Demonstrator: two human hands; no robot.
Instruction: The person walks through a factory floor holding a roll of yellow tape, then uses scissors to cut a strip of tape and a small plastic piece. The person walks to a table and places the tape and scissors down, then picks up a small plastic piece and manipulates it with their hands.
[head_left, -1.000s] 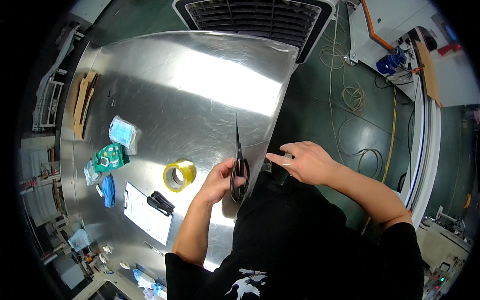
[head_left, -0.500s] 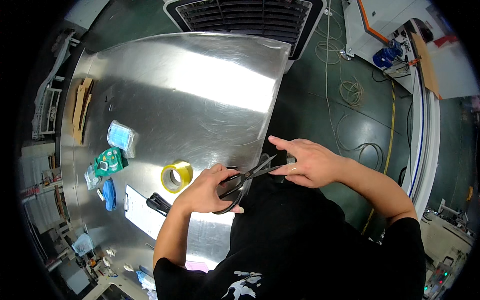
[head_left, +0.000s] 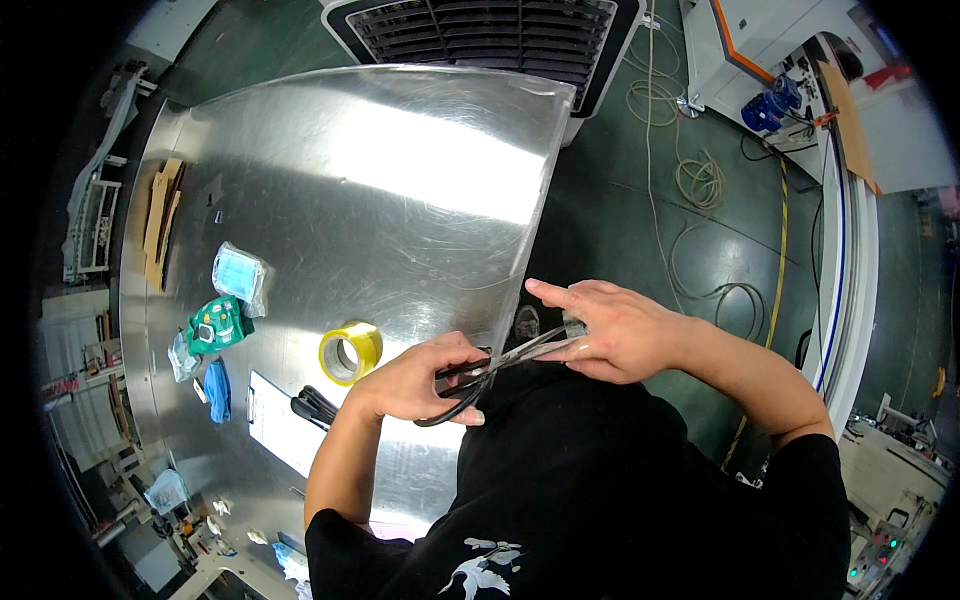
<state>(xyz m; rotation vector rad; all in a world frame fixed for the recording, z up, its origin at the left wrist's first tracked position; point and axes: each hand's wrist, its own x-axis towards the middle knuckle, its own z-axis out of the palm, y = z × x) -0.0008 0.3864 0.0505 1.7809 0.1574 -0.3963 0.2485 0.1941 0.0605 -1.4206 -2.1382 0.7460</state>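
My left hand [head_left: 428,378] is closed round the black handles of a pair of scissors [head_left: 500,362], fingers and thumb in the loops. The blades point right and look closer together, slightly blurred. Their tips reach the fingers of my right hand [head_left: 622,330]. That hand is spread, one finger stretched out to the left and another lower down beside the blades. A small translucent piece [head_left: 574,327] shows between those fingers; I cannot make out what it is. To the left of my left hand, a roll of yellowish tape [head_left: 368,345] stands on the metal table [head_left: 300,240].
A clipboard with paper [head_left: 282,425] and a black bundled item [head_left: 314,406] lie left of my left forearm. Farther left are a pack of blue masks [head_left: 240,273], a green pouch [head_left: 216,324] and cardboard strips [head_left: 160,225]. A vented machine [head_left: 470,35] stands beyond the table; hoses [head_left: 698,183] lie on the floor.
The scissor blades have closed from a wider gap. Both hands have shifted slightly left, the right staying spread beside the blade tips.
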